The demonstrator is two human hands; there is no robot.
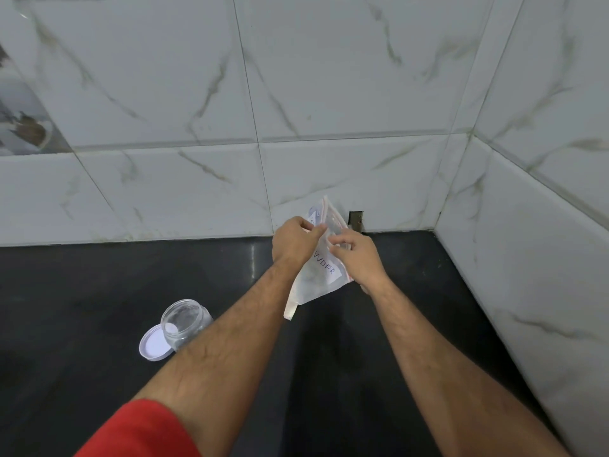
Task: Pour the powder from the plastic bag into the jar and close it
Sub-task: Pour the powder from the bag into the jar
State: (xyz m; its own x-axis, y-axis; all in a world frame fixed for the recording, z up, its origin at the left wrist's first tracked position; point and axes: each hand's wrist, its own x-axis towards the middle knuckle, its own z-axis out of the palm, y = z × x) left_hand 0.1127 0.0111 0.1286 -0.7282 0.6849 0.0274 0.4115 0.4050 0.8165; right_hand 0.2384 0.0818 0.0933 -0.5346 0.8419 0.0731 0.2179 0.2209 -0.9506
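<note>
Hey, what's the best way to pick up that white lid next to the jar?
Pinch the lid by its rim at the near left edge, coming from above. It lies flat on the counter, and the jar crowds its far right side.

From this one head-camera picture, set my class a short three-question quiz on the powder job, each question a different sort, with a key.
1. True or false: the lid is screwed onto the jar.
2. Which hands hold the plastic bag? A) left only B) right only C) both
3. Fill in: the jar stands on the dark ____.

Key: 1. False; the lid lies beside the open jar. 2. C; the left hand and right hand both have a grip on it. 3. Counter.
</note>
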